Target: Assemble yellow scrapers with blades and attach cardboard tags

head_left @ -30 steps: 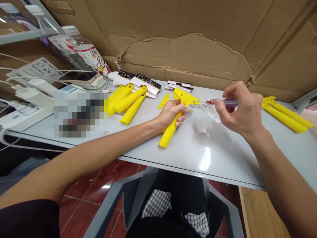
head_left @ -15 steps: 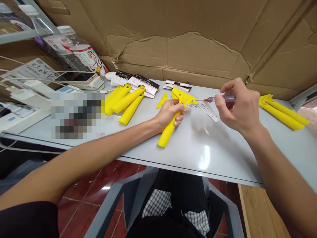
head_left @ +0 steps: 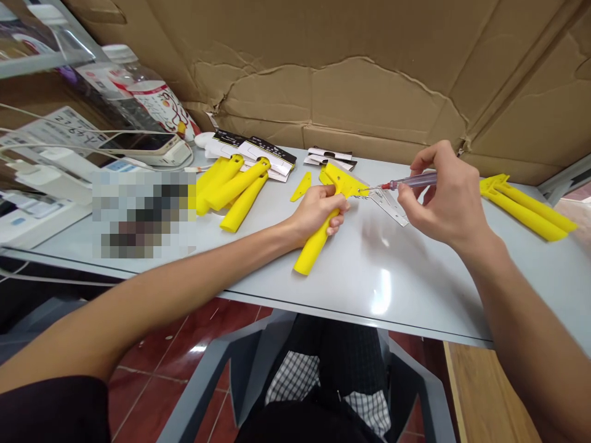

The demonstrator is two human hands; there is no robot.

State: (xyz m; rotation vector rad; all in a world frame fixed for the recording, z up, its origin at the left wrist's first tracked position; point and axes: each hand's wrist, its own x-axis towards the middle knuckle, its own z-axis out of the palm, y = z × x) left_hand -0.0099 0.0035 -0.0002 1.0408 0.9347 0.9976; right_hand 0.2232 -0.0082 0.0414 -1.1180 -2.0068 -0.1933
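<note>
My left hand [head_left: 317, 212] is wrapped around the handle of a yellow plastic scraper [head_left: 314, 249], its wide head pointing up and to the right. In my right hand [head_left: 457, 203] is a screwdriver [head_left: 415, 180] with a clear purplish handle, pinched between thumb and fingers. The screwdriver's tip meets the scraper's head near its right corner, where a small screw seems to sit. Flat metal pieces [head_left: 392, 210] with holes lie on the table just right of the head. Left of it rests a loose yellow plate [head_left: 301, 186].
Several yellow handles [head_left: 242, 203] lie at the left beside black-and-white cards [head_left: 268, 159]. More cards [head_left: 330, 157] lie behind the scraper. Two yellow handles [head_left: 529, 209] are at the right. A phone [head_left: 143, 146], cables and bottles [head_left: 157, 98] crowd the far left; cardboard [head_left: 369, 92] stands behind the table.
The screwdriver and right hand have shifted very slightly, with the fingers turned a little on the handle. My left hand keeps its hold on the scraper.
</note>
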